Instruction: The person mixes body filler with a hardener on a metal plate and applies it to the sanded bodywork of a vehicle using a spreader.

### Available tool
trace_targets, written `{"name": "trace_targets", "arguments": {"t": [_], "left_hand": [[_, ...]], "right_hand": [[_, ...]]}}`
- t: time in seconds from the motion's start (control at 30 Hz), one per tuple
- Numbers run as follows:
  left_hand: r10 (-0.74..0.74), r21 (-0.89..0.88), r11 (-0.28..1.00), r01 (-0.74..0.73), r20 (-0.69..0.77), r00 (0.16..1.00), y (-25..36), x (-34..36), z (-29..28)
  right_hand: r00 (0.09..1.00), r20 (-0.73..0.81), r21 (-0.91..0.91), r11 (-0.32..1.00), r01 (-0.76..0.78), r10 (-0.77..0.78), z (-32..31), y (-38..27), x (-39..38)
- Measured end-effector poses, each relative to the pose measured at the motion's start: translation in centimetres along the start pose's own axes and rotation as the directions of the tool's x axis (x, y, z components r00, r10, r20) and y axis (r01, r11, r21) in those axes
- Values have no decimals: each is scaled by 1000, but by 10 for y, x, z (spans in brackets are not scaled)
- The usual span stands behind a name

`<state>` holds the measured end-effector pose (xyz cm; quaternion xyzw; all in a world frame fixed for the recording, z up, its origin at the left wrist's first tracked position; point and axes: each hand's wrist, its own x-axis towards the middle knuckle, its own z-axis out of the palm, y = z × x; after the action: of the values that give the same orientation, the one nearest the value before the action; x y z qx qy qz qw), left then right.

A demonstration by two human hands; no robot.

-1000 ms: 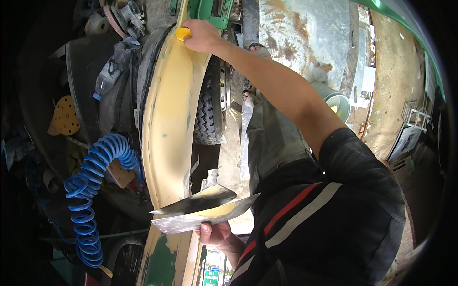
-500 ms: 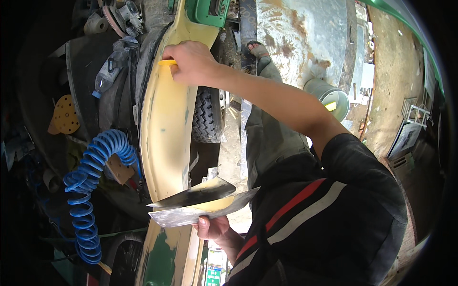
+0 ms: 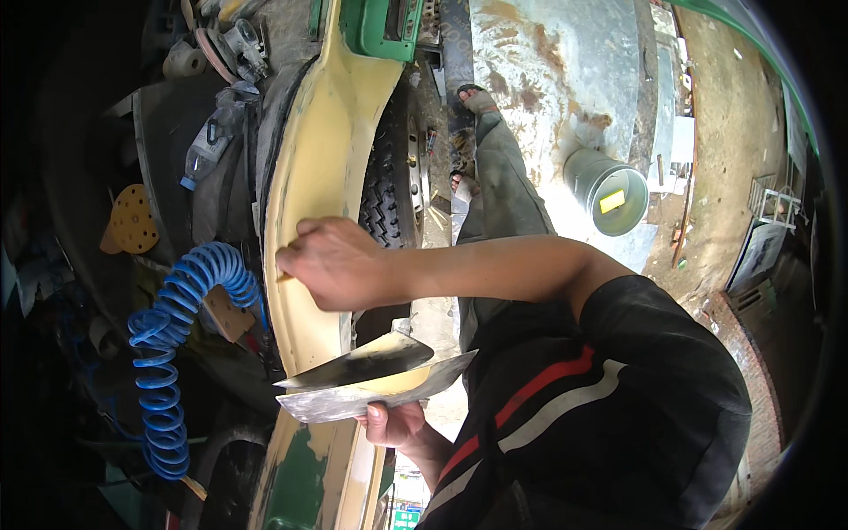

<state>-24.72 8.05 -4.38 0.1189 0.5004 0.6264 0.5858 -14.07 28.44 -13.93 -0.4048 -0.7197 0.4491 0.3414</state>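
My right hand is closed and slightly blurred over the cream-coated fender of a vehicle. It grips a yellow spreader, mostly hidden by my fingers, low against the fender's left side. Below it, my left hand holds a bent sheet-metal putty holder from underneath, thumb on its near side. Cream filler lies between the holder's two dark, smeared plates. Green paint shows in a patch on the bodywork under the holder.
A tire stands beneath the fender's right edge. On the left are a coiled blue air hose, a plastic bottle, a perforated sanding disc and a sander. A metal bucket stands on the floor at right.
My right hand has swept down along the fender with the yellow spreader, toward the putty holder. My left hand has stayed nearly in place. The view has shifted slightly.
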Motion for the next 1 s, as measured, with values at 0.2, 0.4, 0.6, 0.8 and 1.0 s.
{"name": "trace_targets", "arguments": {"t": [0.2,0.4,0.6,0.8,1.0], "left_hand": [[-29,5,1000,29,-36,999,4,-2,6],[-53,-26,998,52,-11,999,-5,4,6],[-46,16,999,47,-57,997,-7,5,13],[-42,35,998,45,-99,994,-6,4,12],[-63,0,998,63,-63,996,-7,4,10]], "right_hand": [[965,-153,347,926,-147,211,-12,36,-26],[782,-409,228,883,-411,470,-60,180,-9],[806,-393,267,894,-360,442,-43,215,9],[788,-388,299,874,-383,478,-37,225,14],[704,-334,370,775,-513,626,-35,214,14]]}}
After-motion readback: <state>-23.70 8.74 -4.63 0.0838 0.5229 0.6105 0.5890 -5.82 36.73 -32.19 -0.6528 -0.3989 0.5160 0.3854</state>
